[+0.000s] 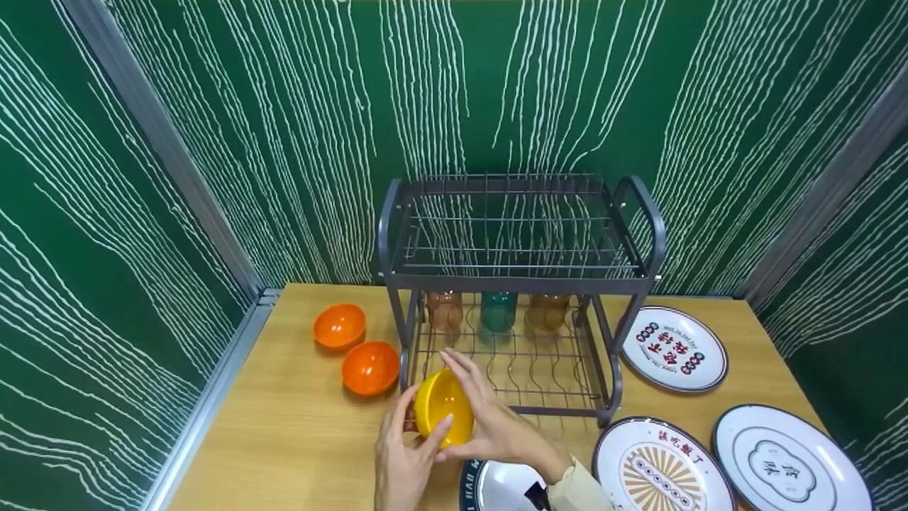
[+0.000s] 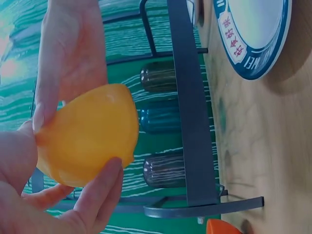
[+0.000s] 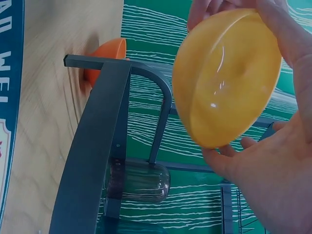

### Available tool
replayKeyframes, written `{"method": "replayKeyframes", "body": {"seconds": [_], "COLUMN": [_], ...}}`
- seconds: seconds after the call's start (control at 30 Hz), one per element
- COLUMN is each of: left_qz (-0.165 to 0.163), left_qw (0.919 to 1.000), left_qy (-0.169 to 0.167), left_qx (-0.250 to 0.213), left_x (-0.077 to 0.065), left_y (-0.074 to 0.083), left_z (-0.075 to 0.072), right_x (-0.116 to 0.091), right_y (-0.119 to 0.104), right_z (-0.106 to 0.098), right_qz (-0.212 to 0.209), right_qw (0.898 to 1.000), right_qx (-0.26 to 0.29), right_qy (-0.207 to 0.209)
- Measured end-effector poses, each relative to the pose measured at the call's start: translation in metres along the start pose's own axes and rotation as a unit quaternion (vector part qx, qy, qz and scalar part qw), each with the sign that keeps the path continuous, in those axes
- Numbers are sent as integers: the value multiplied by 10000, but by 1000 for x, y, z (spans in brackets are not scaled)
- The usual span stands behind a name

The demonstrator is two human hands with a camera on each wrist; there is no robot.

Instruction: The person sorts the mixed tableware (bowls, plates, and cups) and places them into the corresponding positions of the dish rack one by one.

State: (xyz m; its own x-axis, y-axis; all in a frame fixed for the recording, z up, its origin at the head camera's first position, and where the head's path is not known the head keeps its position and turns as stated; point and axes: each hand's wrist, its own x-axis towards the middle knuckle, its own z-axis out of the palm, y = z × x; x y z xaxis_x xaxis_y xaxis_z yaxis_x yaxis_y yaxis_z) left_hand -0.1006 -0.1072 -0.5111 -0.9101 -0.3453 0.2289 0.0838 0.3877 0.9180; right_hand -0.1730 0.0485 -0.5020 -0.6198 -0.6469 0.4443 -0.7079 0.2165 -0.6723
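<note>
Between both hands a yellow bowl [image 1: 445, 408] is held tilted in front of the rack's lower tier. My left hand [image 1: 406, 454] grips its left side, with the thumb at the near rim and the fingers around the outside. On the other side my right hand [image 1: 496, 426] holds the bowl by its rim, thumb low and fingers at the top. The left wrist view shows the yellow bowl's outer wall [image 2: 90, 136] with fingers on it; in the right wrist view its shiny hollow inside [image 3: 239, 73] faces the camera.
A dark two-tier dish rack [image 1: 518, 284] stands at the back, with three tinted glasses, one a teal glass [image 1: 499, 312], on its lower tier. Left of it sit two orange bowls [image 1: 370, 367]. Several patterned plates, including a white oval plate [image 1: 791, 461], lie to the right and front.
</note>
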Motion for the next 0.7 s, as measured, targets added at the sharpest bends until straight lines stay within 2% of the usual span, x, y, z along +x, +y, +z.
{"method": "replayKeyframes", "body": {"seconds": [0.23,0.33,0.4,0.53,0.6,0.7], "left_qz": [419,750,1161,2087,2365,2551], "left_qw": [9956,9872,9774,9472,9347,9257], "left_qy": [177,370,572,1092,1264,1350], "left_qx": [818,1356,1670,2178,2333,2446], "left_x": [-3,-2,-1,2,3,5], "left_y": [6,7,7,4,3,3], "left_z": [7,9,10,15,17,19], "right_x": [-2,-2,-3,-2,-1,-1], "right_y": [-1,-2,-3,-3,-3,-1], "right_z": [-2,-4,-5,-6,-6,-7], "right_qz": [-30,6,93,5,-81,-119], "right_qw": [9980,9973,9969,9963,9958,9951], "right_qx": [-618,-739,-783,-847,-885,-934], "right_qy": [-122,-36,11,162,237,306]}}
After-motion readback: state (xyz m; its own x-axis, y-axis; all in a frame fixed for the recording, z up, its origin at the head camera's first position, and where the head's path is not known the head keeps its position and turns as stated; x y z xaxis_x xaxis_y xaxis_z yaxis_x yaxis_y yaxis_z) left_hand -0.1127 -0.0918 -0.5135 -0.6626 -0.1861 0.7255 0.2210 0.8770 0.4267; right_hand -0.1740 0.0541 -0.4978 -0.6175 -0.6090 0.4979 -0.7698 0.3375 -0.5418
